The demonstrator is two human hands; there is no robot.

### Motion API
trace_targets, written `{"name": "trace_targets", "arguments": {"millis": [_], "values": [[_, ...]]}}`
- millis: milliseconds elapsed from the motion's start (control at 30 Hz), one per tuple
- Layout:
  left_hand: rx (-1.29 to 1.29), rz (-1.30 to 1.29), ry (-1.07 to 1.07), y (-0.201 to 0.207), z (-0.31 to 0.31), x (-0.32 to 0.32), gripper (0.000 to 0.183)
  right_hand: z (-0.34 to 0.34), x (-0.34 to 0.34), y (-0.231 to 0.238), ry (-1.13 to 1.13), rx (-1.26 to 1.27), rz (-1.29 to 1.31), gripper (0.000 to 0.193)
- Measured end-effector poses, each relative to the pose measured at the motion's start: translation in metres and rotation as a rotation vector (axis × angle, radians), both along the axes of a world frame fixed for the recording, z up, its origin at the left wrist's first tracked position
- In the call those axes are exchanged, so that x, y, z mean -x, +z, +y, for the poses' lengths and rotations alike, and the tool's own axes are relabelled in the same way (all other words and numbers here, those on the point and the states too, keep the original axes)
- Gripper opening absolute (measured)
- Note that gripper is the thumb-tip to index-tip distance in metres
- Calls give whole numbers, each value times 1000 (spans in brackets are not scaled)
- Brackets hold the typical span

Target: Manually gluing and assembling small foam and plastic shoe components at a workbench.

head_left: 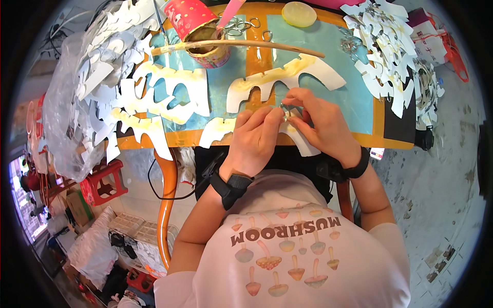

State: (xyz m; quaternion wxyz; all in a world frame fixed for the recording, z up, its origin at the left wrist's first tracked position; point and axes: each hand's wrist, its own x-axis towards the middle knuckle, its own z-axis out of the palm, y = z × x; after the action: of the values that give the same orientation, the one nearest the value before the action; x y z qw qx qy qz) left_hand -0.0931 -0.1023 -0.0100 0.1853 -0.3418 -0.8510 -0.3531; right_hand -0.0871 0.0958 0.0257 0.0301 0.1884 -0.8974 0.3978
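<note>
Both of my hands meet over a white curved cut-out piece with scalloped notches and yellow glue-like smears, at the table's near edge. My left hand is closed, its thumb and fingers pinched at the middle of the piece. My right hand is also closed, its fingertips touching the left ones around a small shiny metal piece. The fingers partly hide this metal piece, so its exact shape cannot be told. Just beyond, a similar smeared white piece lies flat.
More smeared pieces lie at left, beside a large pile of white cut-outs. A wooden stick crosses before a red cup tilted on a pot. Metal rings, a yellowish disc and another pile are farther off.
</note>
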Motion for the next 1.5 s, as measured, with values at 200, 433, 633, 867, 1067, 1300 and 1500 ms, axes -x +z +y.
{"name": "trace_targets", "arguments": {"millis": [200,433,633,867,1067,1300,1500], "values": [[0,-27,8,-1,-3,-4,49,-1,0,1,23,-47,7,49],[36,-48,9,1,-6,-1,50,1,2,-1,58,-67,71,34],[18,-200,-68,20,-8,-1,52,1,5,-5,61,-2,74,25],[8,-171,-58,14,-4,-3,52,0,11,11,79,-28,-104,17],[-31,-145,-15,9,-1,-11,50,3,13,-1,143,-40,39,11],[-52,-156,39,5,0,-18,51,3,14,-3,155,-37,46,11],[-64,-221,73,7,2,-17,50,13,18,0,78,168,-264,17]]}}
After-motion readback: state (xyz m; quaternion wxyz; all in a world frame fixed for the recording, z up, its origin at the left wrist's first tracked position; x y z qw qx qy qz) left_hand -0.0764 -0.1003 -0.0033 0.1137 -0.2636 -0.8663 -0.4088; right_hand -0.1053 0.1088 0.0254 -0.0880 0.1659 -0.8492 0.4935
